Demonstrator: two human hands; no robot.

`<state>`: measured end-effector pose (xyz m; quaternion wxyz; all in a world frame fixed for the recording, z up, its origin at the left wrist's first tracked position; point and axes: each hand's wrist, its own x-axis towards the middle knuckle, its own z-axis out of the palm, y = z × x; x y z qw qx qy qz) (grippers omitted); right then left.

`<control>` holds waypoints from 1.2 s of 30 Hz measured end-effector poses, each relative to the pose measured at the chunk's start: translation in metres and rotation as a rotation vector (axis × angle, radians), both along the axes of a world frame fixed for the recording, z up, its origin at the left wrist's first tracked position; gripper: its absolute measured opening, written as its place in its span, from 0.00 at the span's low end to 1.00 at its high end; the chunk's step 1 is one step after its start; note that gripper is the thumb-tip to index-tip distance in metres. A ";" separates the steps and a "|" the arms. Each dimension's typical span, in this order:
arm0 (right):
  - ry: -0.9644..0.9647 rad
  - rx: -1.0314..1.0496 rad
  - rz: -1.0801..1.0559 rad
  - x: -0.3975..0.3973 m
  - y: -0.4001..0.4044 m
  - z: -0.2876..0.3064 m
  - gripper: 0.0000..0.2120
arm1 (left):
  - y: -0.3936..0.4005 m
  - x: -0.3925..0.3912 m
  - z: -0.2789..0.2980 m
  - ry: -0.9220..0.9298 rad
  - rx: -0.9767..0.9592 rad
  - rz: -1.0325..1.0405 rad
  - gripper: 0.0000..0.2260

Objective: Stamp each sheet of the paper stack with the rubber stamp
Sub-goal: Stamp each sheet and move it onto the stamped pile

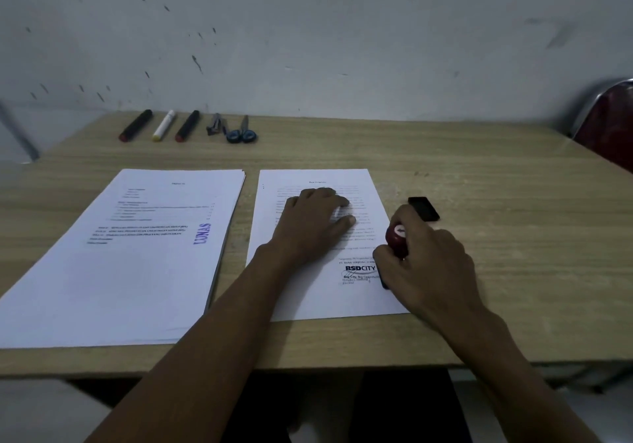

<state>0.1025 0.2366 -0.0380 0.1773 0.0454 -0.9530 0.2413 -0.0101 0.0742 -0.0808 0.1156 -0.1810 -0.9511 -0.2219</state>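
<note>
Closest to us, two bare forearms reach up from the bottom edge over a wooden table [479,155]. Our right hand [428,264] curls around a red-topped rubber stamp [397,239], holding it down at the right edge of a single printed sheet [308,298], just beside a printed logo. Our left hand [315,223] lies flat with fingers spread on the middle of that sheet. Just beyond the right hand, a small black cap [423,208] lies on the table. To the left, apart from the sheet, a paper stack [120,271] shows a purple "LUNAS" mark on top. Along the far edge lie three markers [164,125], a small gray tool and blue-handled scissors [241,132], well clear. A red chair [606,124] stands at the right.
</note>
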 end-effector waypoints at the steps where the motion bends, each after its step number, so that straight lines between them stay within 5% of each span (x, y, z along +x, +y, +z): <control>1: 0.003 0.009 -0.001 0.000 -0.001 -0.001 0.10 | -0.001 0.000 0.000 0.000 0.003 -0.001 0.17; 36: 0.007 0.064 -0.064 -0.007 -0.003 -0.011 0.10 | -0.002 -0.002 -0.003 0.007 0.018 -0.002 0.18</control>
